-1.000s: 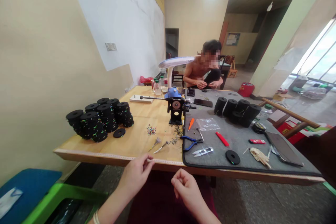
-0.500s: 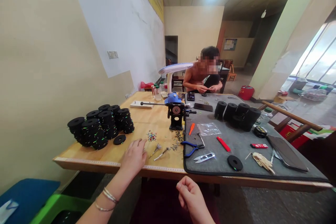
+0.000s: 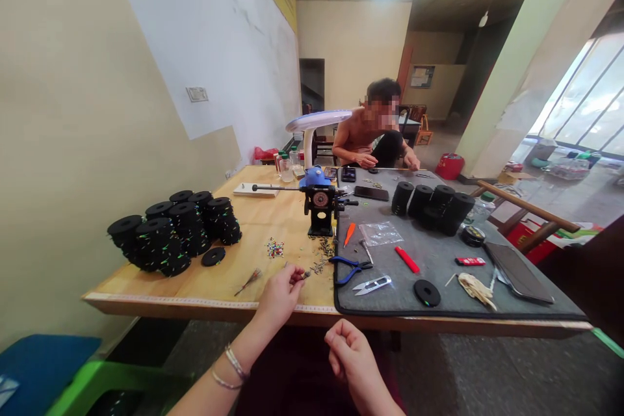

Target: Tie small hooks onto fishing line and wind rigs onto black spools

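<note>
Taking the black machine (image 3: 320,208) as the landmark, the left hand (image 3: 280,292) is in front of it and a little to its left, fingers pinching a small bundle (image 3: 307,275) whose dark tip pokes out just above the worktop (image 3: 258,214). The right hand (image 3: 351,348) is farther in front of the machine, off the near edge, its fingers curled in with the thumb against them; I cannot tell whether anything sits inside.

As for progress, the stacks of discs (image 3: 178,234) well left of the machine look handled already, with coloured bits sticking from their sides, and more stacks (image 3: 455,214) stand to its right. A single disc (image 3: 218,261) lies flat at the foot of the left stacks. Loose beads (image 3: 275,247), dark scraps (image 3: 322,263) and a second bundle (image 3: 249,281) in front of the machine seem unused so far; how much remains cannot be judged.

Bare wood between the left stacks and the second bundle gives the left hand room. To its right the space is tighter: the mat (image 3: 385,305) begins just right of the machine, with pliers (image 3: 359,266) reaching over its left border and snips (image 3: 373,285) nearby
</note>
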Demonstrator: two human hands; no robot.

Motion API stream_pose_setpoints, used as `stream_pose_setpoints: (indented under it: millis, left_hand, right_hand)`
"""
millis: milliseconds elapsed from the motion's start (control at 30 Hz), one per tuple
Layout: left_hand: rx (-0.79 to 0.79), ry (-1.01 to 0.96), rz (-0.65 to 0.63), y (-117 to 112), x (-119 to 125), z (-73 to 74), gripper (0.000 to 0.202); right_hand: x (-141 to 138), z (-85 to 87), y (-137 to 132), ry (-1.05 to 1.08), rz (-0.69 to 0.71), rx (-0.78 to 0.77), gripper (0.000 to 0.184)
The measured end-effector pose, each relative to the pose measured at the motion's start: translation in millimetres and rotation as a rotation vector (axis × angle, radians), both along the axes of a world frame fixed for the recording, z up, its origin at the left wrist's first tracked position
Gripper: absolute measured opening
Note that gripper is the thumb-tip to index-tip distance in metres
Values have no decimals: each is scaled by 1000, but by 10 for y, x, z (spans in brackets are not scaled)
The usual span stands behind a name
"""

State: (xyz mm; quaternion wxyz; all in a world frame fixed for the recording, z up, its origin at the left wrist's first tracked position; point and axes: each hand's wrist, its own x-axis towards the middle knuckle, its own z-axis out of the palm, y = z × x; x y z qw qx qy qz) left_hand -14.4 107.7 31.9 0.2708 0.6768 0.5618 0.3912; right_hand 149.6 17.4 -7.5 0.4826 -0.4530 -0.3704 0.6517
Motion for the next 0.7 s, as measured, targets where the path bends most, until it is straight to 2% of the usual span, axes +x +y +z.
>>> stream_pose_setpoints:
  millis: [100, 167, 267, 333, 467, 700]
  left_hand:
    - [-120, -119, -63, -225, 7, -21, 10]
    - [-294, -314, -102, -429, 32, -62, 16]
    - [-529, -625, -92, -726, 86, -129, 21]
    - [-604, -717, -71, -867, 122, -157, 23]
    - [-600, -746, -60, -973, 168, -174, 27]
    - [-501, -571, -86, -970, 166, -231, 24]
  right_hand:
    - [11, 42, -7, 19, -9, 13, 44]
    - [19, 65, -14, 18, -6, 31, 44]
    - [25, 81, -30, -16, 2, 38, 43]
    - [16, 78, -39, -45, 15, 29, 42]
    - [-27, 51, -40, -103, 52, 9, 39]
    - [-67, -29, -15, -204, 74, 53, 34]
